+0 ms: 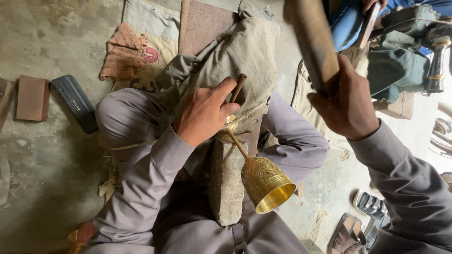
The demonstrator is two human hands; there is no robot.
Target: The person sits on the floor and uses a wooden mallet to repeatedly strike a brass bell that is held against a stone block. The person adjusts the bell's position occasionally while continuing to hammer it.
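Sitting cross-legged on a concrete floor, the person works a brass goblet laid on its side across a rough stone block wedged between the knees. The block seems to serve as an anvil: it lifts the stem clear of the lap and gives a hard backing.

Left hand: fingers curled and pressed together around a thin dark punch, thumb alongside, tip set down at the goblet's foot end, which is mostly hidden under the hand. The grip looks close and low, probably to keep the tool from skating on the metal.

Right hand: closed in a fist around a wooden mallet, raised high and blurred, well apart from the punch.

The goblet's open mouth points toward the wearer, its gilt inside showing; the engraved bowl hangs off the block's edge.

A drab cloth drapes the far knee, perhaps padding. On the floor to the left lie a dark flat case and a brown block. Sandals sit lower right. Another person's blue sleeve shows at the top.
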